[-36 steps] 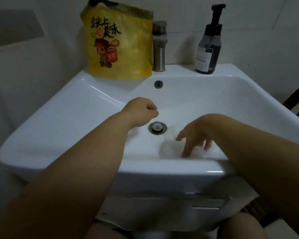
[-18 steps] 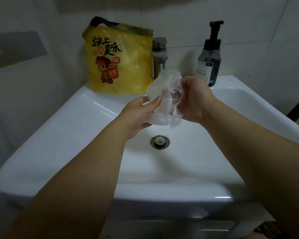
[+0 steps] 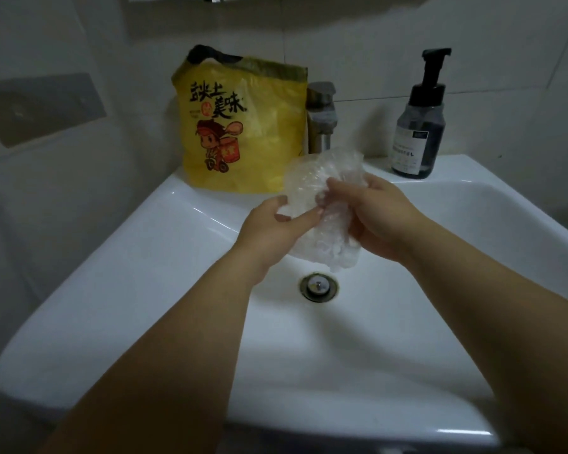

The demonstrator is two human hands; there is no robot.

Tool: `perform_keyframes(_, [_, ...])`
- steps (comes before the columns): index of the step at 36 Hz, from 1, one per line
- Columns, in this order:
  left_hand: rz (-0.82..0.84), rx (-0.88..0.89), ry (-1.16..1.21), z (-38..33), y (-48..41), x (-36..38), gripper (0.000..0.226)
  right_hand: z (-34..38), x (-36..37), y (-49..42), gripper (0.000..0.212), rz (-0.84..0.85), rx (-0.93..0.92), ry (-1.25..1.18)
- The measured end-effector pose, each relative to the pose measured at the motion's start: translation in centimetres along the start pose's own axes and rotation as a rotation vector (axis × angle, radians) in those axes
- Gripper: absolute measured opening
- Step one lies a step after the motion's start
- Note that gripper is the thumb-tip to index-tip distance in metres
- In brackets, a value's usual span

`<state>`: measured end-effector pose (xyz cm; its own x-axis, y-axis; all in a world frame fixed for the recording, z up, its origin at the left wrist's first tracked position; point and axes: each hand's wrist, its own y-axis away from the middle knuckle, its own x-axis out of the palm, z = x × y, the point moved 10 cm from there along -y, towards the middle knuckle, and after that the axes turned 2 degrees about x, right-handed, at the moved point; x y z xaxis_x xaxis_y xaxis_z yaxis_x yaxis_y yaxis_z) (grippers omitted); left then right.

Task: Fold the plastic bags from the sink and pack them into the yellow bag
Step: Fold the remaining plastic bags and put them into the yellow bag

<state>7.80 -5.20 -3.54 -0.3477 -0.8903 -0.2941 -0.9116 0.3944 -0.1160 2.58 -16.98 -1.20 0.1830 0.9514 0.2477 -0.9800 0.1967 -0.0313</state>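
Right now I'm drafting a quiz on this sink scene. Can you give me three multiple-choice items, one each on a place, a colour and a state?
1. Where does the yellow bag stand?
A) inside the sink
B) on the sink's back rim, left of the tap
C) on the floor

2. What colour is the pump of the soap bottle?
A) black
B) white
C) red

3. How is the clear plastic bag held?
A) lying flat in the sink
B) gripped by the left hand and the right hand above the sink
C) tucked into the yellow bag

Answers:
1. B: it stands on the rim beside the tap.
2. A: the pump head is black.
3. B: both hands grip it in the air.
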Motion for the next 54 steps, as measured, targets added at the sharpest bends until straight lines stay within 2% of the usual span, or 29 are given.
perform_keyframes(1, [0.007,0.005,0.02,-0.1,0.1,0.1,0.046,0.0,0.4,0.0,0.024,0.032,0.016,-0.023])
perform_keyframes(2, [0.003,0.004,0.033,0.0,0.0,0.0,0.056,-0.1,0.8,0.0,0.026,0.057,0.038,-0.048])
perform_keyframes(4, [-0.052,-0.009,-0.013,0.3,-0.3,-0.7,0.088,-0.3,1.0,0.0,0.032,0.066,0.082,-0.095])
perform_keyframes(6, [-0.038,-0.008,0.018,0.0,-0.3,-0.8,0.111,-0.6,0.9,0.0,0.036,0.067,0.121,-0.113])
perform_keyframes(9, [0.055,0.056,0.138,-0.7,-0.2,0.1,0.123,-1.3,0.4,0.2,0.04,0.033,0.175,-0.092])
perform_keyframes(11, [0.072,0.06,0.147,-0.9,0.0,0.3,0.113,-1.7,-0.1,0.4,0.041,-0.008,0.214,-0.049])
perform_keyframes(15, [-0.051,0.097,0.142,-1.4,0.2,-1.1,0.025,-2.4,-1.2,0.6,0.051,-0.067,0.271,0.047])
perform_keyframes(17, [-0.095,0.087,0.147,-1.0,0.1,-1.7,0.01,-1.9,-1.5,0.7,0.05,-0.112,0.242,0.072])
perform_keyframes(19, [-0.128,0.071,0.166,-0.6,-0.1,-2.2,0.009,-0.6,-2.3,0.5,0.051,-0.199,0.127,0.112])
perform_keyframes(21, [-0.152,0.059,0.197,-0.3,-0.4,-2.5,0.008,1.1,-2.6,0.4,0.063,-0.228,-0.03,0.237])
perform_keyframes(22, [-0.155,0.057,0.216,-0.3,-0.5,-2.6,0.006,1.5,-2.1,0.4,0.066,-0.195,-0.078,0.301])
perform_keyframes(25, [-0.132,0.071,0.236,-0.9,-0.2,-2.1,0.007,0.6,-0.2,0.4,0.07,-0.057,-0.07,0.475])
perform_keyframes(27, [-0.127,0.077,0.226,-1.3,0.1,-1.9,0.011,0.2,0.4,0.5,0.063,-0.039,-0.088,0.591])
perform_keyframes(29, [-0.132,0.074,0.22,-1.5,0.3,-1.9,0.009,0.1,0.3,0.4,0.052,-0.047,-0.081,0.523])
perform_keyframes(31, [-0.131,0.077,0.225,-1.6,0.4,-1.9,0.007,0.2,0.1,0.4,0.05,-0.053,-0.037,0.374])
perform_keyframes(35, [-0.1,0.086,0.239,-2.1,0.7,-1.7,0.008,-1.2,0.3,0.7,0.075,0.037,0.166,0.182])
perform_keyframes(36, [-0.096,0.084,0.243,-2.0,0.7,-1.6,0.008,-1.8,0.8,0.9,0.071,0.095,0.216,0.175])
perform_keyframes(38, [-0.078,0.075,0.254,-2.1,0.8,-1.4,0.01,-2.1,1.5,1.3,0.047,0.179,0.237,0.184])
perform_keyframes(40, [-0.066,0.058,0.242,-1.8,0.9,-1.2,0.014,-1.7,1.2,1.1,0.029,0.141,0.202,0.141])
perform_keyframes(41, [-0.061,0.051,0.231,-1.8,0.9,-1.2,0.017,-1.4,0.9,1.0,0.027,0.111,0.184,0.11])
perform_keyframes(46, [-0.016,0.003,0.075,-0.8,0.7,-0.9,0.032,0.1,-0.4,0.5,0.03,-0.024,0.123,-0.11])
perform_keyframes(50, [0.05,-0.19,-0.061,2.0,0.6,-0.8,0.025,1.0,-1.5,1.2,0.019,-0.172,0.06,-0.337])
perform_keyframes(52, [0.109,-0.254,-0.242,3.0,0.7,-0.7,0.021,1.3,-2.6,1.6,0.017,-0.281,0.025,-0.362])
perform_keyframes(54, [0.132,-0.252,-0.57,3.5,0.5,-1.3,0.016,1.8,-3.9,1.6,0.017,-0.379,-0.03,-0.159])
